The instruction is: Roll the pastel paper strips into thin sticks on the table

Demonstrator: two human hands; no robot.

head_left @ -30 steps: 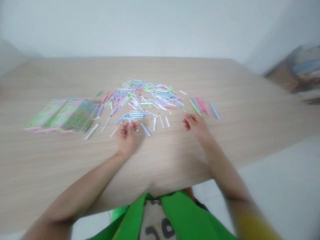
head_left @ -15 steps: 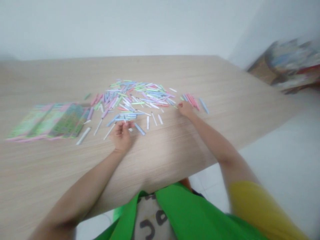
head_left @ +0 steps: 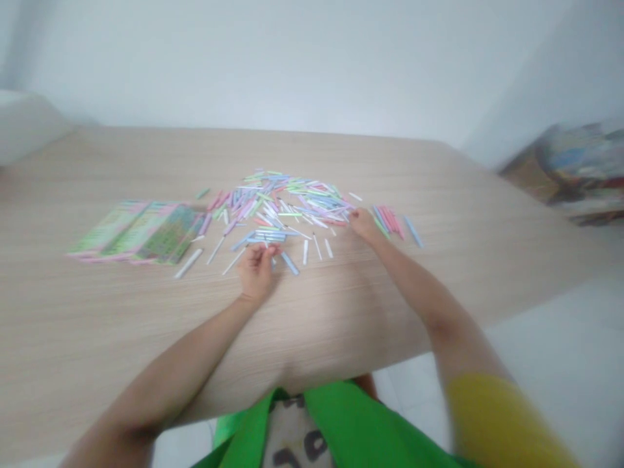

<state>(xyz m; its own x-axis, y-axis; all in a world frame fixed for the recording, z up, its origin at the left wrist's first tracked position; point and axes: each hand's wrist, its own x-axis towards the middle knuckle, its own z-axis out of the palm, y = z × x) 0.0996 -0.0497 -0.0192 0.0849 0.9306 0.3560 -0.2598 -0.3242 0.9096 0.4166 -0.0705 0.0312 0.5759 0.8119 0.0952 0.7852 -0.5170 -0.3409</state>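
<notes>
1. Pastel sticks [head_left: 290, 214] everywhere, and look at the spread: one long loose heap across the middle of the wood-grain desk [head_left: 312, 312], closer to its far edge than its near one.
2. Over towards the left edge, green-and-pink packets [head_left: 136, 231] lie flat in an overlapping row, their print too blurred to read.
3. Left hand [head_left: 258, 263], down at the heap's near side: thumb and fingers pinched together, grasping what looks like a slim pale stick [head_left: 266, 242].
4. Right hand [head_left: 363, 224], right at the heap's right end, fingers curled in; whether they grip anything, I cannot tell!
5. Just beyond that hand, towards the right edge, a neat pink-led cluster [head_left: 391, 220] with green and blue alongside, and a lone blue stick [head_left: 413, 231] well apart from the heap.
6. Down to the strays: a thick white stick [head_left: 188, 264] near the packets, and white sticks [head_left: 305, 252] spaced out between the hands, on the near-edge side.
</notes>
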